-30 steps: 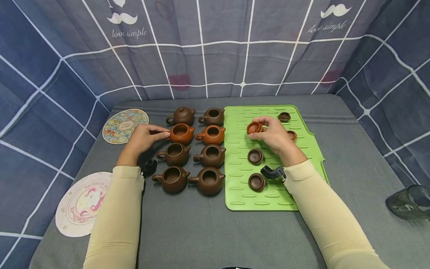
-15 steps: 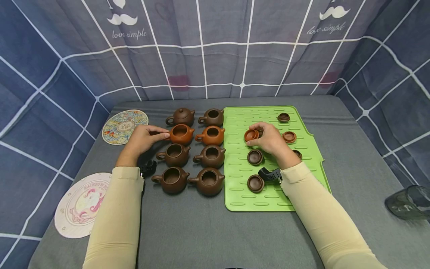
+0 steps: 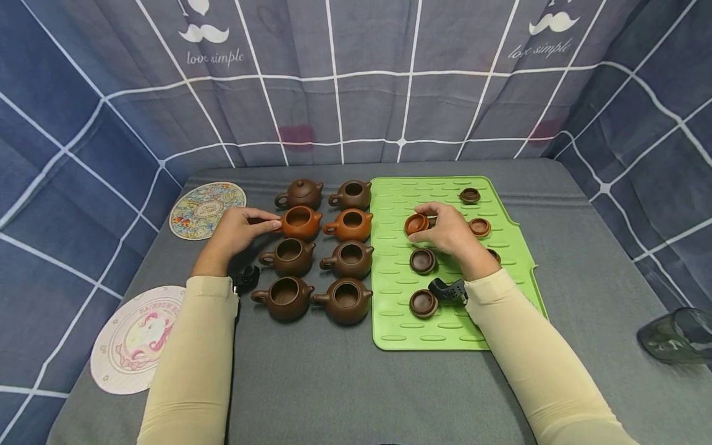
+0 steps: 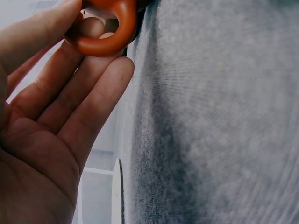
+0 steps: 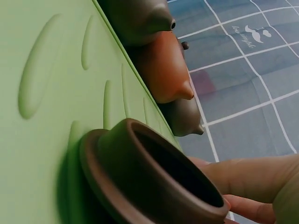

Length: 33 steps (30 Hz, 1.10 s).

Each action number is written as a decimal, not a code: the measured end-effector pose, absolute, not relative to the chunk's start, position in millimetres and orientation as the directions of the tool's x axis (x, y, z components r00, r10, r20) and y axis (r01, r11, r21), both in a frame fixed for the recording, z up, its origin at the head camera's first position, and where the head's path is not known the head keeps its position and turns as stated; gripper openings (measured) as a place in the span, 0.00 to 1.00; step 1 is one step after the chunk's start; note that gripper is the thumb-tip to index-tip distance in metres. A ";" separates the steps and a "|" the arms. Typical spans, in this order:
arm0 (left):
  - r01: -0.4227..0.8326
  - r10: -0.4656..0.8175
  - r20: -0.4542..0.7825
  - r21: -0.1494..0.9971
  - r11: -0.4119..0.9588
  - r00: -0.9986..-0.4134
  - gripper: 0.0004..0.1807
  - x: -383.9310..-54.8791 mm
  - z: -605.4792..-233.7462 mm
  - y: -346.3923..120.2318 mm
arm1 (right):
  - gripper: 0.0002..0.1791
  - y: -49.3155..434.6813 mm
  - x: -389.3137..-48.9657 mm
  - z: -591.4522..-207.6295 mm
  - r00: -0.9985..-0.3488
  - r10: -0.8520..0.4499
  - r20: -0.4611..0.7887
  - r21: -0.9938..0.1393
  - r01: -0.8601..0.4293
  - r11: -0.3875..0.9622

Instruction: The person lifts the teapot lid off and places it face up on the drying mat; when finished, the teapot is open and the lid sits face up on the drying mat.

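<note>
My left hand (image 3: 236, 232) pinches the handle of an orange-brown teapot (image 3: 300, 235) without a lid, in the left column of pots. In the left wrist view the thumb and fingers meet at the handle (image 4: 124, 30), the other fingers extended below it. On the green mat my right hand (image 3: 452, 232) holds an orange-brown teapot lid (image 3: 415, 225) between thumb and fingers, hollow side showing. In the right wrist view a dark brown lid (image 5: 112, 154) fills the foreground and hides the held lid; part of my right hand (image 5: 254, 182) shows behind it.
Several lidless teapots (image 3: 347, 309) stand in two columns beside the green mat (image 3: 395, 324); one at the back left wears its lid (image 3: 303, 183). More lids (image 3: 424, 303) lie on the mat. Two round coasters (image 3: 139, 340) lie left, a dark glass (image 3: 675, 334) at right.
My right hand has shifted left and nearer me with the orange-brown lid, then stopped. Lids behind it have come into view. The left hand stays at the teapot handle.
</note>
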<state>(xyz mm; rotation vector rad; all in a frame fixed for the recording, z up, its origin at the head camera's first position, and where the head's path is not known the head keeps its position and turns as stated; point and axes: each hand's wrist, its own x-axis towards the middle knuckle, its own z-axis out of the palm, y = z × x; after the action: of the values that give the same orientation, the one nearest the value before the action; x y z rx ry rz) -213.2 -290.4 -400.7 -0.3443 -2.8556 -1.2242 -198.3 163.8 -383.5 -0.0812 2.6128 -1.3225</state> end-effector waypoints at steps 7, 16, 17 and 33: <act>0.202 0.199 0.089 0.712 0.673 -0.976 0.17 -213.4 -399.4 -290.6 | 0.39 164.8 -194.7 -375.9 -0.977 -0.144 -0.158 -0.793 0.039 0.608; 0.199 0.209 0.072 0.696 0.690 -0.975 0.17 -212.5 -396.8 -290.2 | 0.40 166.1 -191.7 -366.3 -0.981 -0.138 -0.136 -0.763 0.015 0.646; 0.201 0.211 0.072 0.692 0.693 -0.975 0.17 -212.4 -396.0 -289.7 | 0.40 166.3 -191.5 -365.6 -0.982 -0.137 -0.133 -0.762 0.012 0.648; 0.223 0.223 0.082 0.644 0.732 -0.971 0.14 -210.1 -385.7 -282.0 | 0.27 155.1 -192.6 -356.3 -0.994 -0.106 0.030 -0.802 -0.087 0.592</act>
<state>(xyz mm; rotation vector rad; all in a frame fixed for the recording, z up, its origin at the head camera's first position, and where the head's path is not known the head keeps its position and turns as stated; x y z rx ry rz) -210.1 -282.0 -385.7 -0.3766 -2.9242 -1.0875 -192.6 155.1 -356.3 -0.1686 2.7837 -1.4000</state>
